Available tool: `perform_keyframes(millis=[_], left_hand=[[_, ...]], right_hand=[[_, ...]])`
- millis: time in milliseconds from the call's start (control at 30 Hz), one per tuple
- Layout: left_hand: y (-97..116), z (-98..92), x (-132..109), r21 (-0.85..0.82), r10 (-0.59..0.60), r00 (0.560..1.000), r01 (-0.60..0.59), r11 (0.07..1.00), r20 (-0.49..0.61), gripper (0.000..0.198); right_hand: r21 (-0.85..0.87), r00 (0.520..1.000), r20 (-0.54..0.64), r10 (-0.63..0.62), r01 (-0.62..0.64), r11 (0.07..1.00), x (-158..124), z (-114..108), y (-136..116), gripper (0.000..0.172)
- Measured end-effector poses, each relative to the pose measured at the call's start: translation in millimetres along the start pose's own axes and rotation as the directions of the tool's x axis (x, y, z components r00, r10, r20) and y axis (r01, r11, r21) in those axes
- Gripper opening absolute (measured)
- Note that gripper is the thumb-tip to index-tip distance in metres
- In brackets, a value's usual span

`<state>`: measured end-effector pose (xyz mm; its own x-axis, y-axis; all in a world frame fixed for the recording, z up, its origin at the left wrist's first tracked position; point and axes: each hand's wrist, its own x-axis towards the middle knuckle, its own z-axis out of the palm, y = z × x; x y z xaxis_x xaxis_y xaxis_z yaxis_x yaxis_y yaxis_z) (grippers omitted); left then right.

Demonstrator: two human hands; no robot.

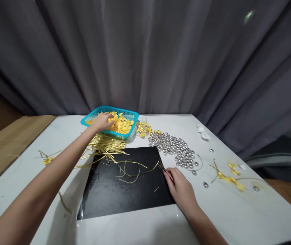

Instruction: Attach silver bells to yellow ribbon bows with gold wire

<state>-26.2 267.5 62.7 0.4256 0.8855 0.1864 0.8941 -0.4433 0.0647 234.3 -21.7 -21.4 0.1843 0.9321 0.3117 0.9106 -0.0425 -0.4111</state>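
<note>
My left hand [103, 121] reaches over the blue plastic basket [98, 110] at the back of the table. Its thumb and fingers are apart, touching the yellow ribbon-like pieces [122, 126] heaped inside. At the right edge of a black board [125, 194], my right hand [182, 187] grips small pliers [162, 168] with reddish handles. The dark jaws point up and left, by the end of a thin gold wire [152, 169] on the board. Whether the jaws pinch that wire, I cannot tell.
A bundle of gold strips [107, 144] lies before the basket. Many silver beads [169, 144] spread right of the board. Yellow pieces on wires [229, 178] lie at the right. White scraps [203, 132] sit at the back right. Behind the table [260, 211] hangs a grey curtain [145, 58].
</note>
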Motion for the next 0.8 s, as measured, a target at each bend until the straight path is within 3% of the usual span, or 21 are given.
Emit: perform_keyframes(millis=[100, 167, 267, 400, 500, 633, 800], left_hand=[[15.2, 7.6, 15.0, -0.017, 0.028, 1.0, -0.028, 0.999, 0.006, 0.032], [27.3, 6.7, 4.0, -0.026, 0.048, 0.998, -0.049, 0.998, -0.051, 0.033], [47.2, 0.7, -43.4, -0.048, 0.145, 0.984, -0.151, 0.987, -0.106, 0.029], [66.6, -0.8, -125.2, -0.104, 0.412, 0.911, -0.408, 0.907, 0.025, 0.023], [66.4, 3.1, -161.9, -0.138, 0.497, 0.862, -0.483, 0.865, 0.1, 0.022], [56.4, 4.8, -170.0, -0.14, 0.542, 0.832, -0.526, 0.839, 0.12, 0.027], [55.3, 5.1, -164.4, -0.081, 0.657, 0.739, -0.653, 0.753, 0.15, 0.027]], right_hand=[[-0.045, 0.999, -0.026, 0.044, -0.046, 0.998, -0.3, -0.2, 3.4, 0.024], [-0.063, 0.996, -0.046, 0.081, -0.084, 0.994, -0.4, -1.2, 6.2, 0.025], [-0.064, 0.991, -0.06, 0.119, -0.123, 0.99, -0.1, -2.0, 9.5, 0.024], [-0.044, 0.988, -0.06, 0.146, -0.148, 0.988, 0.5, -0.4, 10.1, 0.026], [-0.023, 0.985, -0.049, 0.165, -0.166, 0.986, 0.3, 0.1, 9.1, 0.025], [-0.005, 0.983, -0.036, 0.181, -0.181, 0.983, -0.3, -0.6, 8.4, 0.024], [0.013, 0.981, -0.049, 0.185, -0.185, 0.983, 0.0, 2.0, 10.0, 0.023]])
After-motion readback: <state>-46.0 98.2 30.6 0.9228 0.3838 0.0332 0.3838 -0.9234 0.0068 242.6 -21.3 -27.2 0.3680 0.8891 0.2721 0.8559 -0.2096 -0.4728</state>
